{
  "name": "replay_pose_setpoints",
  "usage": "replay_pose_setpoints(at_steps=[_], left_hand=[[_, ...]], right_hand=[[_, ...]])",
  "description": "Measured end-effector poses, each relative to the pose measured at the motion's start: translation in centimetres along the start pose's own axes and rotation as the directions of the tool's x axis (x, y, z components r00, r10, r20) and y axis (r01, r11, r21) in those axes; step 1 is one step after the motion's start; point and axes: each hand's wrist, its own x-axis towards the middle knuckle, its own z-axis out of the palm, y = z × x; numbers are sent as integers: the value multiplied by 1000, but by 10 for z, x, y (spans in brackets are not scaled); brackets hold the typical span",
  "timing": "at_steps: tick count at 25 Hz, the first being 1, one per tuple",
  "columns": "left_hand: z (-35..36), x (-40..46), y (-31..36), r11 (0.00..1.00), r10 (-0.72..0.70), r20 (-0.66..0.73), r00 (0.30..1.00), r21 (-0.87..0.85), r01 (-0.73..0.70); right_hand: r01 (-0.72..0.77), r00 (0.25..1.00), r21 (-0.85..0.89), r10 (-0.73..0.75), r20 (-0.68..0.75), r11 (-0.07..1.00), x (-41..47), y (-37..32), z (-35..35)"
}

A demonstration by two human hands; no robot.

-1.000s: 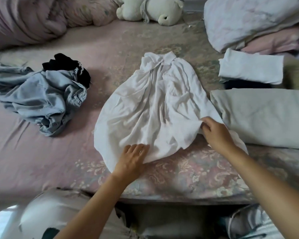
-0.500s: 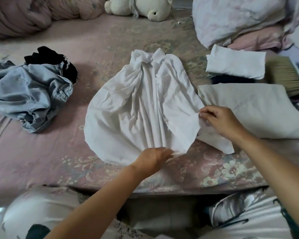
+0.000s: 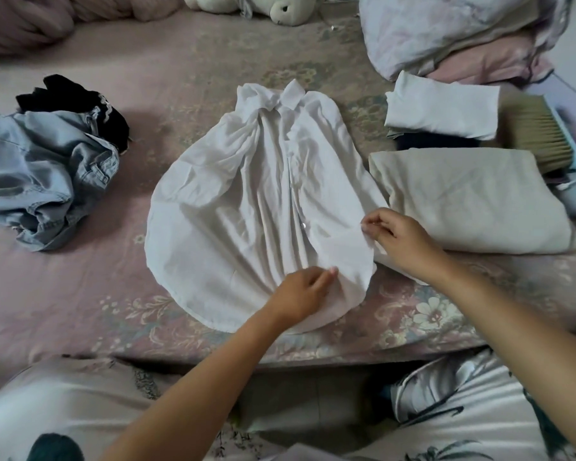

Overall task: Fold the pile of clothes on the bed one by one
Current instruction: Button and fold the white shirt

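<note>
1. Lying spread in the middle of the bed [image 3: 80,294], a white shirt [image 3: 246,201] has its collar pointing away from the person and its rounded hem toward the near edge; the cloth is creased in long folds that run from collar to hem.
2. Left hand [image 3: 301,296]: rests on the shirt near the hem, its fingers curled and the grip pinching a gather of the white cloth between thumb and fingertips.
3. Right hand [image 3: 401,237]: sits at the shirt's right edge, its grip pressed together on that edge between thumb and forefinger, the other fingers curled beside them.
4. Unfolded clothes: a crumpled blue denim garment [image 3: 44,174] lies well to the left of the shirt, with a black garment [image 3: 70,98] touching its far side.
5. Folded items: a large beige folded cloth [image 3: 473,201] lies just beside the shirt on the right, touching the shirt's right edge; behind it sits a smaller folded white cloth [image 3: 443,108], resting on something dark that is mostly hidden.
6. A brush [image 3: 536,134] with tan bristles lies to the right of the folded white cloth.
7. Far edge of the bed: a pale stuffed toy [image 3: 280,10] lies at the top centre, a rolled pink quilt [image 3: 30,24] at the top left, and a heap of pale bedding [image 3: 446,31] at the top right.
8. The bed cover is pink with a floral print along the near edge.
</note>
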Motion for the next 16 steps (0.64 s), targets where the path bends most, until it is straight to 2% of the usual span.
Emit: replay_pose_setpoints(at_steps=[1,2,3,4,5,6,9,13,14,16], left_hand=[[0,5,6,930,-138,11,990,-342,133],[2,10,10,736,-238,94,967,-632,243],[3,16,12,498,-272,187,944,-812,305],[2,23,12,305,-269,246,931,-895,325],[-1,28,13,195,-262,273,926,-924,328],[-4,34,9,162,-261,282,923,-930,330],[-8,38,8,180,-238,265,935,-934,310],[-16,24,13,189,-35,161,986,-968,165],[-23,21,11,218,-15,112,994,-969,113],[-41,17,12,374,-83,-41,996,-927,-7]], right_hand=[[7,1000,126,-5,-19,992,-2,-4,2],[28,1000,212,-27,-7,977,-3,-9,3],[54,998,253,-62,24,966,-4,-15,4],[84,993,274,-103,58,958,-5,-20,5],[116,987,293,-144,75,949,-6,-25,6],[140,983,318,-171,70,938,-7,-30,6],[186,979,366,-203,9,912,-9,-42,5],[236,972,306,-218,-92,922,-9,-44,11],[229,970,248,-199,-139,941,-8,-39,14],[141,974,24,-134,-181,990,-8,-25,24]])
